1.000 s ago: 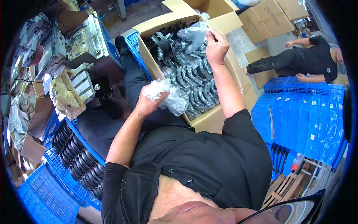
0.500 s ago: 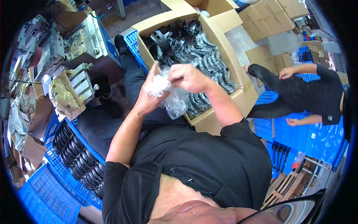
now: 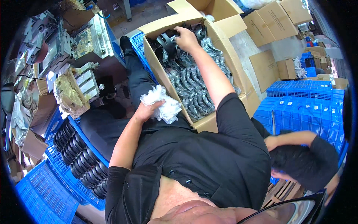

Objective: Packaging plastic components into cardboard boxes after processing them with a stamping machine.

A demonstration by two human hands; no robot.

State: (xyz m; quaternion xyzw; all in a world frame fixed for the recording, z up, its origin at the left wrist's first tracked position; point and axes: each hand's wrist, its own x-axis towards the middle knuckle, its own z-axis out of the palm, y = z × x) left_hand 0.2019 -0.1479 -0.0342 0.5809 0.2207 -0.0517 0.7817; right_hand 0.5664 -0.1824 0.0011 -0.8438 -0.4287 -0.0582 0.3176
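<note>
My left hand (image 3: 149,110) is closed round a crumpled bunch of clear plastic bags (image 3: 164,106), held over my lap beside the carton. Stretched across the open cardboard box (image 3: 151,56), my right hand (image 3: 185,39) is at its far end. Its bent fingers are on a black curved part (image 3: 166,41), though the fingertips are partly hidden. That part looks unwrapped. Rows of black curved parts in clear plastic (image 3: 195,89) fill the near side of the box.
A blue crate (image 3: 85,164) of black ring-shaped parts stands at my left, beneath a metal fixture (image 3: 80,86). Blue crates (image 3: 302,112) are stacked on the right, where a co-worker in black (image 3: 304,156) bends over. Cardboard boxes (image 3: 268,22) stand at the back right.
My right hand has left the plastic bags and moved to the far end of the box. My left hand has lowered with the bags. The co-worker has moved nearer and bent down.
</note>
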